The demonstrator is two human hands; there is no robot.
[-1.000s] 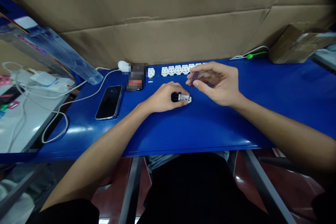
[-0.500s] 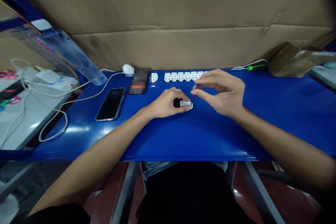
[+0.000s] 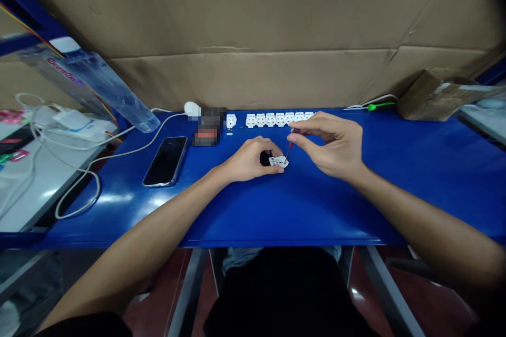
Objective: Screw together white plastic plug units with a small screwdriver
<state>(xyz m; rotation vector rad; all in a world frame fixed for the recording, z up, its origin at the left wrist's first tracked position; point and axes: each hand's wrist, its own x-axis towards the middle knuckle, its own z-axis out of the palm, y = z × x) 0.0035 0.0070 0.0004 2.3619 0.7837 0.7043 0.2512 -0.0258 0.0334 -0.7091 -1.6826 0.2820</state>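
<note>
Between the thumb and fingers of my left hand (image 3: 253,160) is a small white plastic part (image 3: 279,161), held low over the blue table (image 3: 308,205). It looks like a socket or terminal piece with small openings; its left end is partly hidden by the hand. My right hand (image 3: 336,145) pinches the dark and red handle of a small screwdriver (image 3: 291,142). The shaft slants down to the left, and its tip meets the right end of the white part. Behind the hands stands a row of similar white parts (image 3: 270,119), its right end partly covered by my right hand.
A single white part (image 3: 231,120) stands left of the row, near a blurred dark box (image 3: 207,131). Further left lie a phone (image 3: 166,161) and a white cable (image 3: 97,189). A clear bottle (image 3: 106,84) leans at the left; a cardboard box (image 3: 425,97) sits at the back right.
The white part has tilted slightly in my left hand. The screwdriver tip stays at its right end, and both hands keep their grips. The whole view has shifted slightly.
</note>
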